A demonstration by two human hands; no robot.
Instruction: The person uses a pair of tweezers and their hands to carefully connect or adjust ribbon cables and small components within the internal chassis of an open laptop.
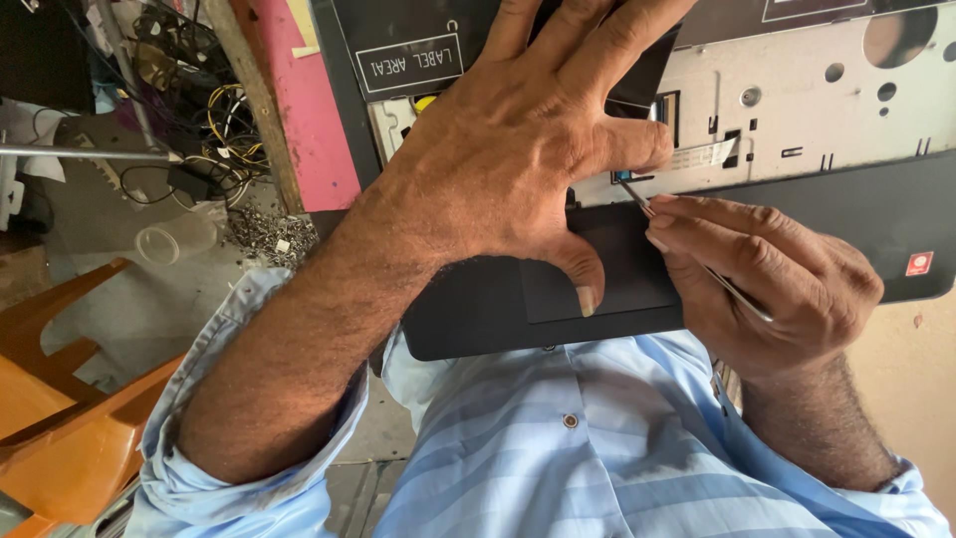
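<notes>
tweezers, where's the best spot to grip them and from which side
Grip the tweezers along the middle of the thin shaft, coming from the right, as the right hand does. They lie slanted, with the tip pointing up-left at the connector by the flat ribbon cable, and the left hand presses the laptop case on that side, probably blocking it.

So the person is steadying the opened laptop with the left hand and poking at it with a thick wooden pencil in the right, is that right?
Not quite. In the head view the right hand holds a thin metal tool, not a thick wooden pencil. The rest holds: the left hand is spread on the opened laptop, steadying it.
</notes>
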